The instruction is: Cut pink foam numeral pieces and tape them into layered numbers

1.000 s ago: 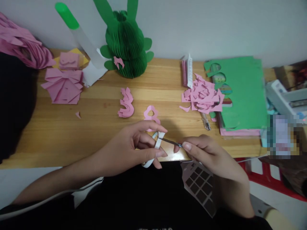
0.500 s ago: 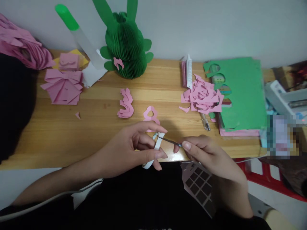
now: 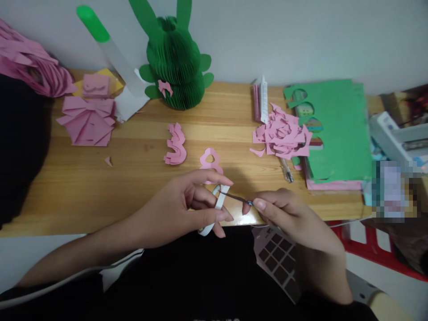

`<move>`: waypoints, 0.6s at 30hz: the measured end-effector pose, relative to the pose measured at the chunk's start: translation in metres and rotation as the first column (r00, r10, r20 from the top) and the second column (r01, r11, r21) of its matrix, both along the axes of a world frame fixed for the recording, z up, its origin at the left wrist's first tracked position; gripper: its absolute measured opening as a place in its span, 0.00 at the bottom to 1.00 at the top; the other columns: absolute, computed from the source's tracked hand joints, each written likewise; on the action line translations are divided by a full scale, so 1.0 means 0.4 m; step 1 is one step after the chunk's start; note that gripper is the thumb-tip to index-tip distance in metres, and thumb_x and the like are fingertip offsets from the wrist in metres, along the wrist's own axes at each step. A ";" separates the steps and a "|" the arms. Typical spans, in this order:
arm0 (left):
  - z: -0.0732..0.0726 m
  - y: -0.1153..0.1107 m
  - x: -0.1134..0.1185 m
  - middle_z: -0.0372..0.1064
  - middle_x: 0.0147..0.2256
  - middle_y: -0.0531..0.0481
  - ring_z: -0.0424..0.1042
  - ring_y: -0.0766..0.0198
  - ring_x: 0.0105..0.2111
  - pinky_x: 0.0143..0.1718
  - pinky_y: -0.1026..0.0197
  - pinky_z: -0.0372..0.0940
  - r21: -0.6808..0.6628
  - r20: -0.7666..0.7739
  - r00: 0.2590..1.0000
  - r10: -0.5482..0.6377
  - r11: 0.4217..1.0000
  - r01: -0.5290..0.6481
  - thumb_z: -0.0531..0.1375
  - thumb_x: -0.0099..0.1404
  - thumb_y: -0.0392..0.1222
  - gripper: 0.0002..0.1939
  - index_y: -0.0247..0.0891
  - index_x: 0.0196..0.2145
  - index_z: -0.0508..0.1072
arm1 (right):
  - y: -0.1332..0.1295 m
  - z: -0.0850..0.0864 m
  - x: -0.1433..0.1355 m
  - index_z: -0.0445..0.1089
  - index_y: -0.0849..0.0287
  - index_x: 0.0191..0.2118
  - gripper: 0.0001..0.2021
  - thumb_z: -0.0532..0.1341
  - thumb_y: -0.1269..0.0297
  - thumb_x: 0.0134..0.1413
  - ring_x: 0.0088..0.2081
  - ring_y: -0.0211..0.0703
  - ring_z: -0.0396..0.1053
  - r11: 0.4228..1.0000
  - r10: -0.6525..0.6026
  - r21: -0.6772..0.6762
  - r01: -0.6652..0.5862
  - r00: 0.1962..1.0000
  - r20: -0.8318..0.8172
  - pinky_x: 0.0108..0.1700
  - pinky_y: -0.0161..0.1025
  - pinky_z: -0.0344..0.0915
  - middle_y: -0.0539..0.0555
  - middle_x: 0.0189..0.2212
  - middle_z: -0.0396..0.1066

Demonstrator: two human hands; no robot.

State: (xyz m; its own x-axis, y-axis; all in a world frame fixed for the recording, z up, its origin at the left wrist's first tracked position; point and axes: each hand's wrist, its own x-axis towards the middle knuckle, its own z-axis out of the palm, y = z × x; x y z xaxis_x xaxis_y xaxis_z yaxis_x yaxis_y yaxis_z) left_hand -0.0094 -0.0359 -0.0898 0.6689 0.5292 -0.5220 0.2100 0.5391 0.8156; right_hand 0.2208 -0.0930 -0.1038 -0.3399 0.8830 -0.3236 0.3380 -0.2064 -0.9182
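My left hand (image 3: 187, 207) is closed on a white strip (image 3: 221, 198) that looks like a roll of tape, pinched between thumb and fingers near the table's front edge. My right hand (image 3: 284, 214) grips a thin dark pointed tool (image 3: 236, 196), whose tip meets the strip. Just beyond my left fingers lies a pink paper cutout with a hole (image 3: 210, 158). A small stack of curved pink pieces (image 3: 175, 145) rests to its left.
A green folded-paper figure (image 3: 177, 62) stands at the back by a green-capped tube (image 3: 113, 53). Pink scraps (image 3: 282, 133) lie beside green sheets (image 3: 341, 129) at right, with a pen (image 3: 286, 170) below. Pink folded papers (image 3: 88, 120) sit at left.
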 end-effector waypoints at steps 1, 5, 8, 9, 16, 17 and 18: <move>-0.001 0.000 0.000 0.78 0.24 0.53 0.76 0.64 0.24 0.25 0.66 0.58 -0.002 0.004 1.000 0.001 1.000 -0.001 0.66 0.58 0.41 0.21 0.39 0.49 0.68 | 0.000 0.000 0.001 0.75 0.62 0.30 0.24 0.54 0.48 0.66 0.18 0.32 0.50 1.000 0.001 -0.003 -0.001 1.000 0.000 0.21 0.34 0.49 0.43 0.15 0.52; -0.002 -0.002 -0.004 0.78 0.24 0.51 0.76 0.63 0.24 0.25 0.66 0.58 0.001 0.007 1.000 0.009 1.000 -0.009 0.66 0.58 0.42 0.22 0.39 0.49 0.67 | 0.002 0.000 0.003 0.76 0.62 0.30 0.23 0.55 0.49 0.65 0.18 0.33 0.50 1.000 -0.006 -0.018 0.006 1.000 0.002 0.21 0.34 0.48 0.44 0.15 0.51; -0.005 -0.001 -0.007 0.78 0.24 0.51 0.76 0.62 0.24 0.25 0.65 0.59 0.007 0.006 1.000 0.014 1.000 -0.014 0.66 0.58 0.42 0.22 0.39 0.49 0.67 | 0.005 0.003 0.000 0.76 0.61 0.30 0.23 0.55 0.48 0.65 0.18 0.33 0.49 1.000 -0.008 -0.014 0.008 1.000 0.003 0.20 0.34 0.47 0.44 0.15 0.51; -0.006 -0.001 -0.008 0.78 0.25 0.51 0.76 0.62 0.24 0.25 0.65 0.59 0.008 0.008 1.000 0.013 1.000 -0.013 0.66 0.58 0.42 0.22 0.39 0.49 0.67 | 0.006 0.005 -0.002 0.76 0.61 0.30 0.23 0.55 0.48 0.65 0.18 0.33 0.48 1.000 -0.008 -0.009 0.008 1.000 0.002 0.20 0.34 0.47 0.43 0.15 0.50; -0.005 -0.001 -0.015 0.78 0.27 0.51 0.77 0.64 0.24 0.25 0.66 0.60 0.011 0.039 0.999 0.023 1.000 -0.023 0.66 0.58 0.40 0.20 0.38 0.48 0.68 | 0.009 0.010 -0.009 0.75 0.61 0.30 0.22 0.55 0.49 0.65 0.19 0.32 0.47 1.000 -0.003 0.005 0.003 1.000 0.014 0.21 0.34 0.47 0.43 0.16 0.49; -0.006 -0.001 -0.016 0.78 0.27 0.51 0.77 0.64 0.23 0.24 0.66 0.60 0.009 0.032 0.999 0.026 1.000 -0.026 0.66 0.58 0.40 0.20 0.39 0.47 0.68 | 0.009 0.010 -0.009 0.75 0.61 0.29 0.22 0.55 0.49 0.65 0.19 0.32 0.47 1.000 0.006 0.008 -0.006 1.000 0.021 0.21 0.34 0.47 0.43 0.16 0.49; -0.007 -0.002 -0.017 0.78 0.27 0.51 0.77 0.63 0.23 0.24 0.66 0.59 0.008 0.032 0.999 0.027 1.000 -0.027 0.66 0.58 0.40 0.20 0.39 0.47 0.68 | 0.008 0.010 -0.009 0.74 0.61 0.28 0.23 0.55 0.48 0.65 0.19 0.32 0.47 1.000 0.014 0.011 -0.014 1.000 0.026 0.21 0.34 0.47 0.43 0.16 0.49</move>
